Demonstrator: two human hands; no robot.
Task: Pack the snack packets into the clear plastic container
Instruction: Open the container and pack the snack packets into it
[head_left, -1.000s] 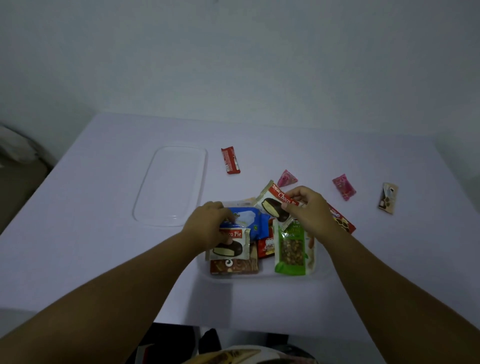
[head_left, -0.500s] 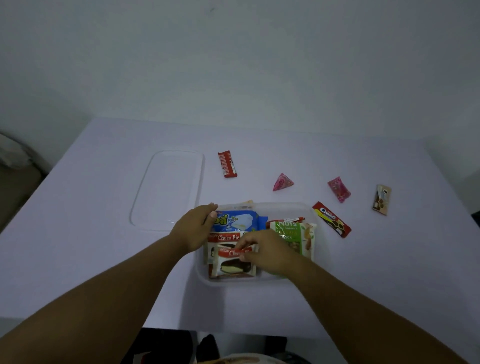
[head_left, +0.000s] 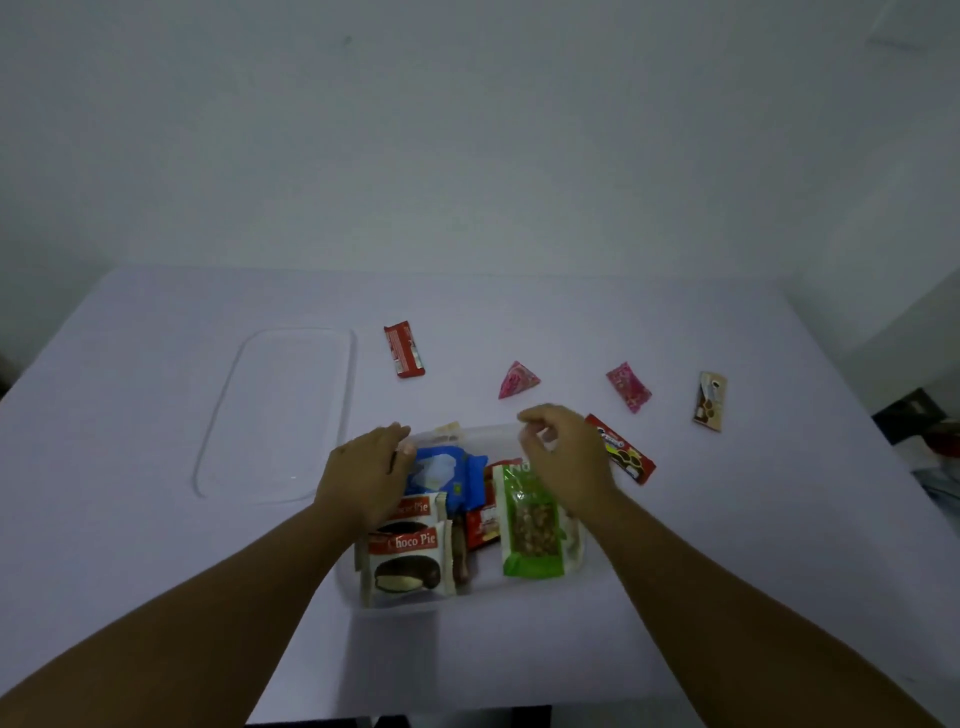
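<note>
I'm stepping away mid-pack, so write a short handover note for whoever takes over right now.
Left hand: open, resting on the packets at the left of the clear plastic container.
Right hand: empty, loosely curled above its far right corner.
Done: two Choco Pie packets, blue packet, green nut pouch are inside.
Left on the table: red bar, two pink candies, brown packet, red cookie packet.

"Choco Pie" reads in white script on the red band of the nearest white packet (head_left: 408, 564) in the clear container (head_left: 581, 558); a second packet (head_left: 415, 508) behind it shows only "...Pie". The green nut pouch (head_left: 532, 525) to the right shows "NU...", the rest covered. The red bar (head_left: 621, 454) on the table at right carries a blurred, Oreo-like logo.
</note>
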